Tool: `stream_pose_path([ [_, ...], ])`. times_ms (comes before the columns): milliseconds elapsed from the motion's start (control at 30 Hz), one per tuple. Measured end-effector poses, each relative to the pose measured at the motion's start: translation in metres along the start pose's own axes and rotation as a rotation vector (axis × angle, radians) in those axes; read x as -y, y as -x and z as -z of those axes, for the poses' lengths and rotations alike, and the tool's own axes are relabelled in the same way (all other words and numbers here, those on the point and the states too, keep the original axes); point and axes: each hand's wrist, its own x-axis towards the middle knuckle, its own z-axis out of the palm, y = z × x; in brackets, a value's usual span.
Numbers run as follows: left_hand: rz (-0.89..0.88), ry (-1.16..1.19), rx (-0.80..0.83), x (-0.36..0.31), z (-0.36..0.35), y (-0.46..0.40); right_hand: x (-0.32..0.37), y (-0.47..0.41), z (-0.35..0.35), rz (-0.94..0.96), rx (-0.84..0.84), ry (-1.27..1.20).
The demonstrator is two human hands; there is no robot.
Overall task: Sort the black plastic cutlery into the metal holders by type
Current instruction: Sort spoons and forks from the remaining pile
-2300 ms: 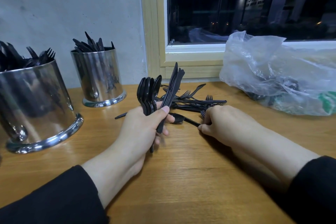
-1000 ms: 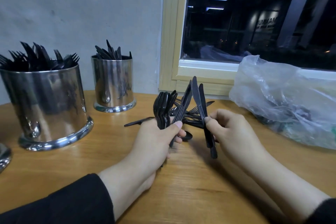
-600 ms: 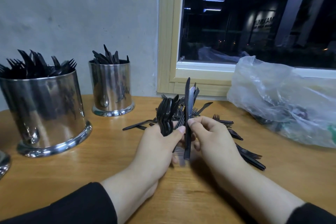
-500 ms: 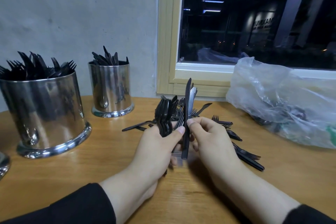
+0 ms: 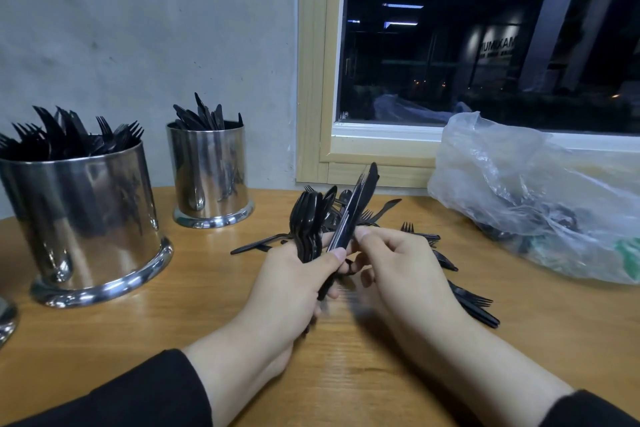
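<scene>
My left hand [image 5: 287,288] grips an upright bunch of black spoons [image 5: 306,218] and, under its thumb, a bundle of black knives [image 5: 360,201] that leans to the right. My right hand [image 5: 405,270] is beside it, its fingertips pinching the knife bundle from the right. Loose forks and knives [image 5: 467,302] lie on the wooden table [image 5: 173,322] behind and to the right of my hands. A large metal holder [image 5: 79,218] at the left is full of forks. A smaller metal holder [image 5: 209,177] by the wall has knives in it.
A crumpled clear plastic bag [image 5: 536,191] with more cutlery inside lies at the right under the window. The rim of a third metal holder [image 5: 5,319] shows at the left edge. A grey wall stands behind the holders.
My right hand picked knives off the table and brought them to the bunch in my left hand. The knife bundle now leans right under my left thumb.
</scene>
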Motion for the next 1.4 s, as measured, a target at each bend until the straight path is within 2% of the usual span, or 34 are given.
stream_pose_path([
  [267, -0.053, -0.181, 0.157, 0.0, 0.002, 0.001, 0.012, -0.01, 0.024, -0.055, -0.006, -0.112],
  [433, 0.005, -0.096, 0.253, -0.006, 0.004, 0.005, 0.013, -0.01, 0.03, 0.075, -0.032, -0.091],
  [567, 0.063, -0.048, 0.278, -0.009, 0.002, 0.006, 0.015, -0.006, 0.028, 0.066, 0.019, -0.059],
  [700, 0.025, -0.078, 0.228, -0.016, 0.008, 0.001, 0.031, -0.008, 0.031, 0.044, -0.081, -0.071],
  [767, 0.001, -0.099, 0.215, -0.02, 0.015, -0.003, 0.044, -0.011, 0.028, 0.079, -0.131, 0.04],
  [933, -0.087, -0.096, 0.147, -0.035, 0.04, -0.012, 0.073, -0.037, 0.005, 0.218, -0.044, 0.212],
  [1000, -0.137, -0.028, 0.029, -0.045, 0.055, -0.02, 0.09, -0.054, -0.009, 0.302, -0.051, 0.217],
  [1100, -0.192, 0.05, -0.244, -0.059, 0.088, -0.037, 0.121, -0.088, -0.03, 0.413, -0.097, 0.11],
  [1200, -0.212, 0.066, -0.371, -0.066, 0.118, -0.046, 0.142, -0.131, -0.058, 0.47, -0.126, 0.071],
  [1400, -0.155, 0.208, -0.26, -0.068, 0.137, -0.051, 0.15, -0.21, -0.123, 0.496, -0.11, 0.234],
])
